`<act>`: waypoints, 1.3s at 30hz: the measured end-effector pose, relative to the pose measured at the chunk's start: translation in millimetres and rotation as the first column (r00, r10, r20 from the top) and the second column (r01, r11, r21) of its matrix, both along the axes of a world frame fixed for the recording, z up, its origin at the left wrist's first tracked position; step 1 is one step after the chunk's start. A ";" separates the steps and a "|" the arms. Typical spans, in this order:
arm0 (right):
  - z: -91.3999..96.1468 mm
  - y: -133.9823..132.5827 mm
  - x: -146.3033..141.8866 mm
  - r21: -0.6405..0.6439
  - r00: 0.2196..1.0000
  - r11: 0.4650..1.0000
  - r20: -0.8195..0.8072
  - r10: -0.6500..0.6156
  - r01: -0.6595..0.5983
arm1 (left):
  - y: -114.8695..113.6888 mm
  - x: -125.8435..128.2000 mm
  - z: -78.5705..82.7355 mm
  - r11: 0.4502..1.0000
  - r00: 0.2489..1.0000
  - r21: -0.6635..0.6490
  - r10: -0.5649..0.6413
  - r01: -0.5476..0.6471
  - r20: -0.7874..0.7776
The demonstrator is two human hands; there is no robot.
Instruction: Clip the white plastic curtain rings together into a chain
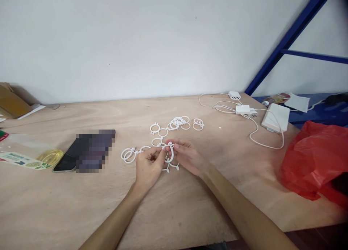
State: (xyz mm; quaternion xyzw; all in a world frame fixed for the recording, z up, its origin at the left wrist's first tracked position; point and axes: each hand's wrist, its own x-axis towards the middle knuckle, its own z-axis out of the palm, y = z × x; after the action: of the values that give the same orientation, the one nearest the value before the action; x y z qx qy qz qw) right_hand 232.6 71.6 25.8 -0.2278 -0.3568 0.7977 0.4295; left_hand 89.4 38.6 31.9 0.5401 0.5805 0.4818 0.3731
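Observation:
Near the middle of the table, both hands meet at a white plastic ring (172, 155) that has a small tab on it. The thumb and fingers of my left hand (150, 166) pinch its left side. My right hand (190, 156) holds its upper right edge between thumb and fingertips. More white rings with tabs lie around the hands: a pair (128, 155) at the left, a ring (157, 142) just behind, and a heap (178, 123) farther back. Below the fingers, partly covered, are other tabbed rings (174, 165).
On the left lie a dark phone (65, 159), a blurred-out item (95, 148) and a clear plastic bag (24, 152); a cardboard box (12, 101) stands behind. To the right are white cables with a charger (243, 109), a white box (276, 117) and a red plastic bag (312, 159).

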 end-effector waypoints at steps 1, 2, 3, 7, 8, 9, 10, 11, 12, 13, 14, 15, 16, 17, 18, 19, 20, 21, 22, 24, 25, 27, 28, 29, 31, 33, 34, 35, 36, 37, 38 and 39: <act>0.2 0.2 -0.1 -0.003 1.000 1.000 0.006 -0.008 0.008 | -0.1 0.1 0.5 1.000 1.000 -0.002 -0.002 0.002 -0.003; 0.0 0.6 -0.3 -0.009 1.000 1.000 0.013 -0.023 0.023 | -0.1 0.1 0.9 1.000 1.000 0.000 -0.012 0.012 -0.002; -0.4 1.2 -0.4 -0.018 0.999 0.999 0.017 -0.038 0.039 | -0.1 0.1 1.2 1.000 1.000 0.002 -0.029 0.029 0.007; -2.8 4.3 0.6 -0.059 0.999 0.997 -0.002 -0.052 0.052 | 1.0 0.8 3.5 0.987 0.974 -0.035 -0.150 0.158 0.168; -3.1 4.8 1.3 -0.058 0.999 0.998 -0.015 -0.038 0.038 | 1.4 1.2 4.5 0.978 0.957 -0.052 -0.188 0.204 0.221; -3.2 5.1 1.9 -0.049 1.000 0.999 -0.027 -0.016 0.015 | 1.6 1.7 5.4 0.966 0.937 -0.066 -0.222 0.248 0.270; -3.3 5.1 2.4 -0.037 0.999 0.999 -0.037 0.013 -0.014 | 1.8 2.3 6.2 0.954 0.915 -0.077 -0.251 0.289 0.316; -3.3 5.0 2.8 -0.024 0.998 0.999 -0.045 0.046 -0.048 | 1.7 3.0 6.6 0.942 0.893 -0.086 -0.274 0.323 0.359; -3.3 4.8 3.1 -0.013 0.996 0.997 -0.051 0.079 -0.080 | 1.5 3.7 6.8 0.932 0.872 -0.092 -0.288 0.350 0.396; -3.4 4.6 3.1 -0.005 0.993 0.995 -0.056 0.102 -0.103 | 1.0 4.2 6.5 0.924 0.852 -0.094 -0.298 0.370 0.430; -3.7 4.2 3.0 0.001 0.992 0.994 -0.064 0.112 -0.113 | 0.5 4.7 5.9 0.916 0.833 -0.093 -0.308 0.390 0.459; -4.1 3.9 2.8 0.006 0.990 0.993 -0.073 0.116 -0.116 | -0.2 4.9 5.1 0.908 0.816 -0.090 -0.320 0.409 0.482; -4.5 3.5 2.5 0.010 0.990 0.993 -0.082 0.117 -0.116 | -0.9 4.9 4.2 0.901 0.802 -0.086 -0.330 0.425 0.498; -4.8 3.0 2.3 0.013 0.989 0.993 -0.088 0.118 -0.117 | -1.7 4.9 3.4 0.896 0.790 -0.080 -0.340 0.437 0.511; -4.9 2.4 2.2 0.015 0.988 0.992 -0.092 0.122 -0.121 | -2.4 4.8 2.8 0.891 0.780 -0.074 -0.349 0.448 0.520; -4.8 1.7 2.2 0.018 0.987 0.992 -0.096 0.129 -0.128 | -3.1 4.8 2.5 0.885 0.769 -0.068 -0.360 0.460 0.528; -4.4 0.9 2.3 0.018 0.986 0.991 -0.098 0.137 -0.136 | -3.8 5.0 2.5 0.878 0.759 -0.063 -0.372 0.474 0.535; -3.7 0.0 2.4 0.014 0.985 0.990 -0.102 0.140 -0.140 | -4.4 5.4 2.8 0.870 0.748 -0.057 -0.386 0.490 0.539; -2.6 -0.9 2.6 0.009 0.984 0.990 -0.107 0.141 -0.141 | -4.9 6.0 3.2 0.862 0.740 -0.051 -0.400 0.504 0.541; -0.2 -2.0 2.9 -0.001 0.983 0.989 -0.113 0.145 -0.146 | -5.6 7.5 3.9 0.856 0.734 -0.048 -0.411 0.514 0.541; 1.1 -2.2 2.9 -0.005 0.982 0.988 -0.114 0.150 -0.151 | -5.7 8.3 4.0 0.860 0.737 -0.052 -0.403 0.508 0.542; 3.1 -1.6 2.7 -0.007 0.981 0.986 -0.108 0.162 -0.164 | -5.4 9.1 3.1 0.875 0.748 -0.068 -0.365 0.478 0.555; 3.6 -0.9 2.5 -0.003 0.981 0.986 -0.102 0.165 -0.166 | -4.9 9.1 2.4 0.883 0.751 -0.080 -0.342 0.462 0.565; 3.9 -0.2 2.2 0.006 0.982 0.987 -0.097 0.163 -0.163 | -4.2 8.9 1.6 0.890 0.754 -0.093 -0.319 0.447 0.574; 3.6 1.0 1.5 0.038 0.984 0.987 -0.087 0.158 -0.155 | -2.5 7.9 0.3 0.895 0.754 -0.111 -0.291 0.433 0.589; 2.9 1.1 0.4 0.065 0.986 0.988 -0.084 0.147 -0.142 | -0.8 7.0 -0.1 0.894 0.745 -0.122 -0.276 0.431 0.607; 2.8 0.8 -0.2 0.071 0.987 0.989 -0.083 0.136 -0.131 | 0.0 6.8 0.0 0.893 0.738 -0.128 -0.267 0.431 0.620; 2.8 0.3 -0.8 0.071 0.989 0.991 -0.082 0.121 -0.116 | 0.8 6.6 0.4 0.893 0.730 -0.137 -0.253 0.428 0.635; 3.0 -0.1 -1.3 0.072 0.991 0.992 -0.077 0.106 -0.101 | 1.5 6.4 0.9 0.893 0.723 -0.149 -0.235 0.424 0.649; 3.4 -0.3 -1.5 0.082 0.994 0.993 -0.062 0.092 -0.087 | 2.1 5.9 1.6 0.895 0.723 -0.162 -0.217 0.416 0.655; 3.8 0.0 -1.1 0.104 0.997 0.992 -0.029 0.070 -0.067 | 2.7 5.0 2.3 0.898 0.735 -0.174 -0.204 0.403 0.647; 3.9 1.0 0.1 0.141 0.999 0.989 0.031 0.029 -0.033 | 3.3 3.5 3.0 0.904 0.762 -0.180 -0.204 0.388 0.614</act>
State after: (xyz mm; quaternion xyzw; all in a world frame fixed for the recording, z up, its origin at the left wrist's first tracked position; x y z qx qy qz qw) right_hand 232.6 72.6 29.7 -0.2026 -0.4222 0.7735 0.4271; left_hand 92.9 41.9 34.9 0.3901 0.4097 0.4650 0.6809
